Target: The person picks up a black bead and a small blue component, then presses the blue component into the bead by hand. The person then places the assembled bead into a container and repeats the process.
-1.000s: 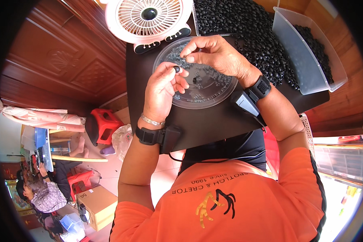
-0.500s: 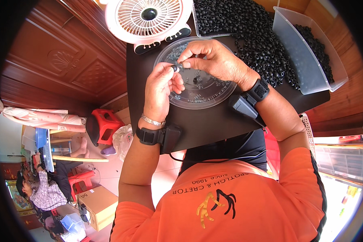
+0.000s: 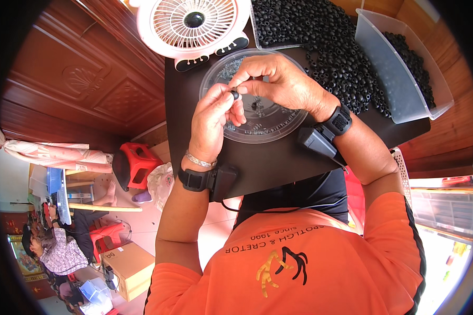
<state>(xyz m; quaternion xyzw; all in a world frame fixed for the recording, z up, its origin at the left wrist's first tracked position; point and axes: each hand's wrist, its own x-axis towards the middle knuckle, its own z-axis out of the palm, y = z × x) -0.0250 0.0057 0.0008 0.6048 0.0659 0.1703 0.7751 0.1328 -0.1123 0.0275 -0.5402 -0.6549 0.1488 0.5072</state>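
Note:
Between the thumb and forefinger of my left hand (image 3: 211, 116) is a small round black bead-like piece (image 3: 235, 95). My right hand (image 3: 278, 83) meets it from the right, its thumb and forefinger pinched beside the black piece; whatever is in that pinch is too small to name. Both hands hover over a round clear plastic tray (image 3: 263, 137). Many tiny clear or silvery pieces (image 3: 257, 126) are scattered in it, and a small black piece (image 3: 254, 105) lies near its middle.
A heap of black pieces (image 3: 347, 68) covers the table's back right, beside a clear bin (image 3: 389, 68) lying tilted with more inside. A white fan (image 3: 194, 31) stands at the back left of the dark table (image 3: 268, 163). Far left, a person (image 3: 63, 252) sits near a cardboard box (image 3: 126, 268).
My left hand has shifted slightly right, turning the black piece so its rounded side shows. My right hand's fingertips have moved a little down and closer to it.

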